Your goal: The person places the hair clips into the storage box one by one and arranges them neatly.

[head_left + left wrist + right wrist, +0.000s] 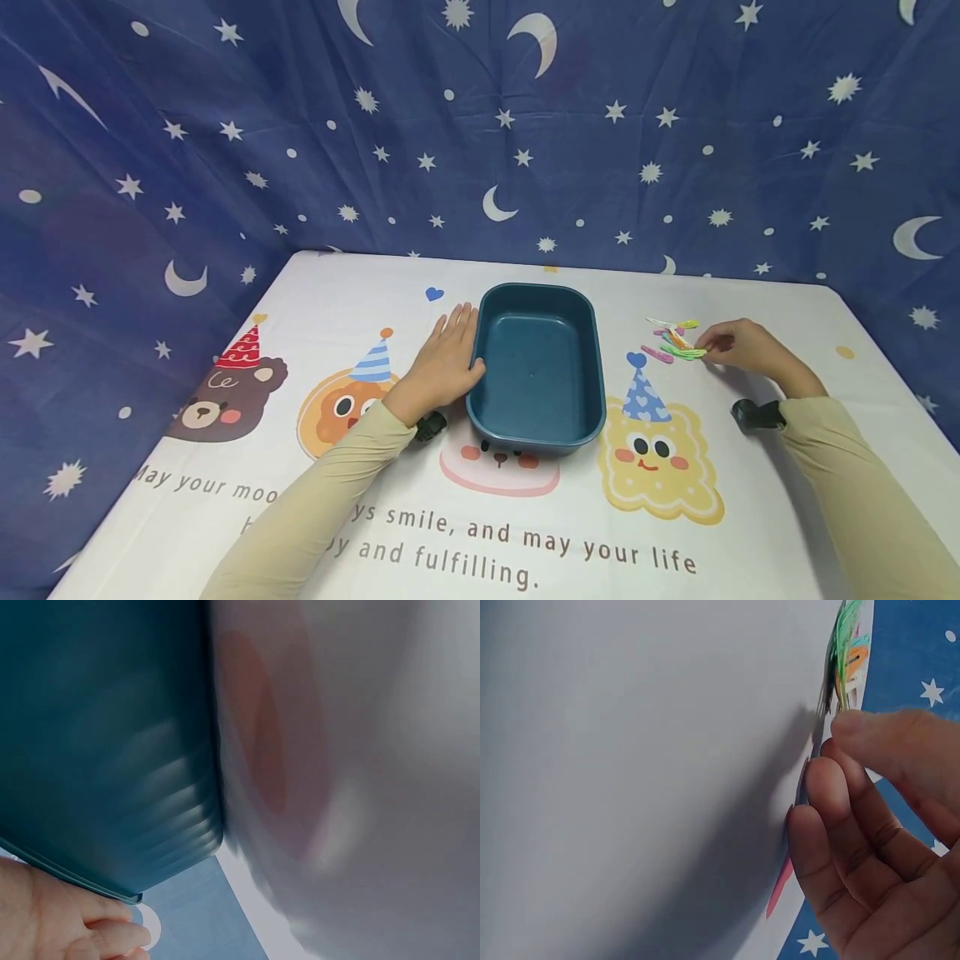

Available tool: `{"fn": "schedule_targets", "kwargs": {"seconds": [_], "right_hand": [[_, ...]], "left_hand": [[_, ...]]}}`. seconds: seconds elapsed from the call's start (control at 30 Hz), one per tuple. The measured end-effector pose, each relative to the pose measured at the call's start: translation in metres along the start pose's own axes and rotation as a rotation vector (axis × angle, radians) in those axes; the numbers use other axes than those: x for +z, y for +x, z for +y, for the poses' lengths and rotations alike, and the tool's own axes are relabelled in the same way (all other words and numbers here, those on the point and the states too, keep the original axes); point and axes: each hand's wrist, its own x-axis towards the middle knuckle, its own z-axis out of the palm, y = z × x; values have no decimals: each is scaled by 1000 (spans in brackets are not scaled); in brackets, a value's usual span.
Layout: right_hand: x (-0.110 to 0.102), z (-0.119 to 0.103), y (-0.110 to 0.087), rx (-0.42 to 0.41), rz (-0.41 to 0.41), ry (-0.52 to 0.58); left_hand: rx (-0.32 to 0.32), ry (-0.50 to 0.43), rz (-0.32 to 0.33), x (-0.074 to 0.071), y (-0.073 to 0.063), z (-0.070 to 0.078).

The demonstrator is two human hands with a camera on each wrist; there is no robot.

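A dark teal plastic bin (pixel 531 375) stands on the table with nothing inside. My left hand (pixel 444 360) lies along its left side, fingers straight, thumb at the rim; the left wrist view shows the fingers (pixel 112 930) beside the bin's edge. To the right of the bin lies a small pile of colourful hair clips (pixel 670 340), in green, yellow, pink, orange and white. At the pile's right end my right hand (pixel 738 346) pinches the end of a green hair clip (pixel 845 645) between thumb and index finger. The pinched end is covered by the fingertips.
A white tablecloth (pixel 600 575) printed with cartoon faces and lettering covers the table. Behind the table and along its left hangs a dark blue curtain (pixel 420 108) with stars and moons. Dark wrist straps (pixel 757 414) are worn at both sleeves.
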Motion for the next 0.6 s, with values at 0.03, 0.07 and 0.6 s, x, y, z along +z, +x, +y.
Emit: {"fn": "schedule_targets", "kwargs": {"seconds": [0.03,0.07,0.6], "right_hand": [[0,0,0,1,-2,2],[-1,1,-1,2,-3,2],[0,-1,-1,15,-12,17]], "left_hand": [[0,-1,1,0,0,0],[1,-1,2,0,0,0],[-4,1,-2,0,0,0]]}}
